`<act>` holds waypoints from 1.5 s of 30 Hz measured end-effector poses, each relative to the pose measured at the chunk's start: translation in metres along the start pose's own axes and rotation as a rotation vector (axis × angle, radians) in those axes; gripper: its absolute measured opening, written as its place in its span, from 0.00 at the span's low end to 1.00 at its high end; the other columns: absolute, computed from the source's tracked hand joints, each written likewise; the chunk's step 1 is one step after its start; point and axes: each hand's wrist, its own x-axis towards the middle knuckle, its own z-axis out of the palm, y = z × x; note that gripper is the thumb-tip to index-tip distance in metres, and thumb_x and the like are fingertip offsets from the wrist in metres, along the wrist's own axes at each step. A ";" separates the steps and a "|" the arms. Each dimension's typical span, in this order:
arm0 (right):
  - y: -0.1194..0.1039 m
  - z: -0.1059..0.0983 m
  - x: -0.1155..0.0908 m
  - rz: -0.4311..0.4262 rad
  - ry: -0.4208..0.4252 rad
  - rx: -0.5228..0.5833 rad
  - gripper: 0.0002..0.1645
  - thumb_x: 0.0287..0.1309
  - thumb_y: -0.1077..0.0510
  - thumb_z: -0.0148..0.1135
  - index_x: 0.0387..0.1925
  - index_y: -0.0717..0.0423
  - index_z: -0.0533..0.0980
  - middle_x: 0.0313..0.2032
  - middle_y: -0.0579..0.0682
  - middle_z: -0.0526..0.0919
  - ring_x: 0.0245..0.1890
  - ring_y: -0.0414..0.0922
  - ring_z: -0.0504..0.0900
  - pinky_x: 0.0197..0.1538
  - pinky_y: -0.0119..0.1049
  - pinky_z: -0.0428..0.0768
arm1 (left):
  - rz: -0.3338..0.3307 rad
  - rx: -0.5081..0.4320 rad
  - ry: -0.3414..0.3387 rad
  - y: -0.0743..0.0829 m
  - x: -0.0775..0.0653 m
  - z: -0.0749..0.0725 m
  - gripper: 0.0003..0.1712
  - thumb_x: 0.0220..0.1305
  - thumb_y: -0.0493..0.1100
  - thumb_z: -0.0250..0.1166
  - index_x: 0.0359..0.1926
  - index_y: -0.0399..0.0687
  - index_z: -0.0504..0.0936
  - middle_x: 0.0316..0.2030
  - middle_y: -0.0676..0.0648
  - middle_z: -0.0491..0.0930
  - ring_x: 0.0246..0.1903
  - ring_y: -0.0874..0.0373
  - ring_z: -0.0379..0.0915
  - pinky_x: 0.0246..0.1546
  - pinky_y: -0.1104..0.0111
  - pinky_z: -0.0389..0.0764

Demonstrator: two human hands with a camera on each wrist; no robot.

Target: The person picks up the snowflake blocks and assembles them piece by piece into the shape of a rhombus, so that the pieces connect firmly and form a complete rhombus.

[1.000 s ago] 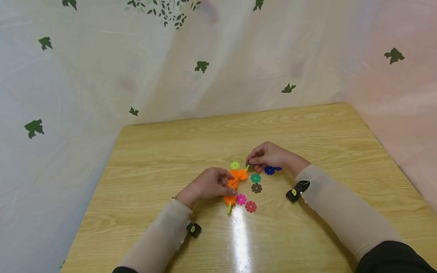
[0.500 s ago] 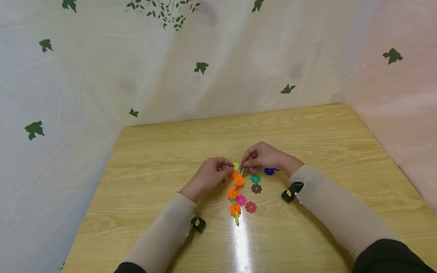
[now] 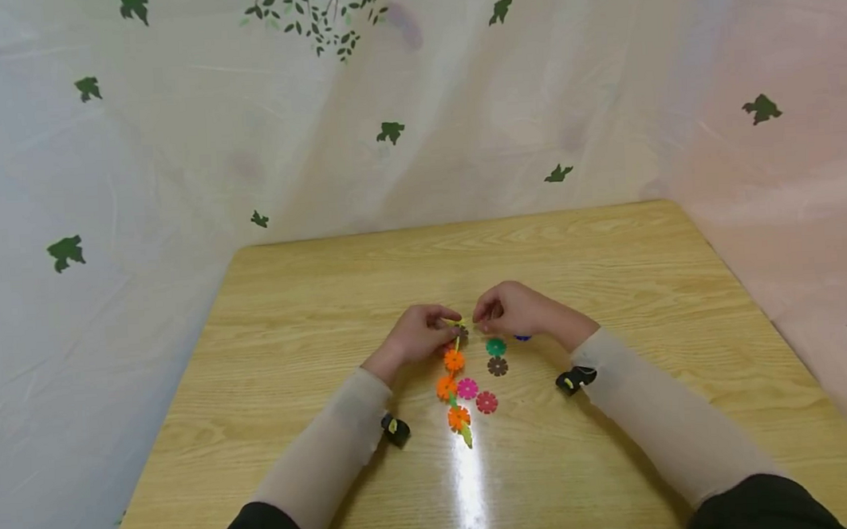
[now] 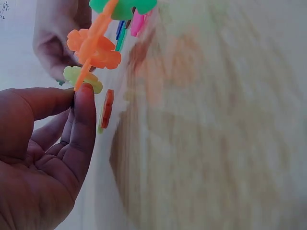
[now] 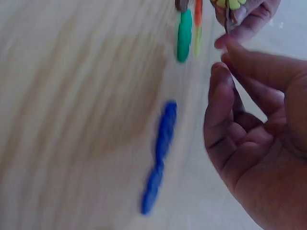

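Note:
A chain of flower-shaped plastic discs (image 3: 454, 360), mostly orange with green and yellow ones between, runs toward me over the table. My left hand (image 3: 420, 333) pinches its far end between thumb and fingertips, near a brown disc (image 3: 463, 335). In the left wrist view, an orange disc (image 4: 98, 50) and a yellow-green disc (image 4: 82, 79) stand just above the pinching fingertips. Just right of that end is my right hand (image 3: 515, 308), its fingers loosely bent. The right wrist view shows its thumb and fingertip slightly apart, near the brown disc's edge, with nothing between them.
Loose flower discs lie right of the chain: green (image 3: 496, 347), brown (image 3: 497, 366), pink (image 3: 467, 388) and red (image 3: 487, 402). Two joined blue discs (image 5: 160, 153) lie below the right hand. The wooden table (image 3: 310, 286) meets a patterned cloth backdrop (image 3: 461, 167).
My left hand moved from the chain's middle to its far end. The right hand brought a brown disc leftward to that end, then let go and drew back slightly. The chain's near end shifted toward me.

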 end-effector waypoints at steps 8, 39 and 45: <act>0.005 0.001 -0.022 -0.041 -0.054 -0.259 0.13 0.60 0.62 0.77 0.46 0.52 0.88 0.40 0.44 0.83 0.39 0.41 0.79 0.47 0.39 0.81 | -0.048 -0.123 -0.022 -0.009 -0.008 -0.006 0.11 0.75 0.38 0.65 0.52 0.37 0.86 0.38 0.43 0.88 0.32 0.56 0.85 0.37 0.65 0.87; -0.022 0.024 -0.010 -0.153 0.078 -0.225 0.04 0.64 0.61 0.73 0.32 0.50 0.88 0.29 0.39 0.87 0.30 0.35 0.83 0.37 0.35 0.84 | -0.140 -0.342 -0.042 -0.013 -0.020 -0.006 0.11 0.74 0.35 0.66 0.52 0.32 0.86 0.43 0.38 0.89 0.35 0.56 0.87 0.41 0.63 0.88; -0.021 0.024 -0.007 -0.165 0.087 -0.259 0.05 0.62 0.62 0.74 0.30 0.50 0.88 0.28 0.37 0.86 0.29 0.34 0.82 0.38 0.34 0.83 | -0.138 -0.337 -0.056 -0.012 -0.019 -0.007 0.11 0.75 0.35 0.66 0.53 0.34 0.86 0.41 0.39 0.89 0.35 0.56 0.87 0.41 0.62 0.88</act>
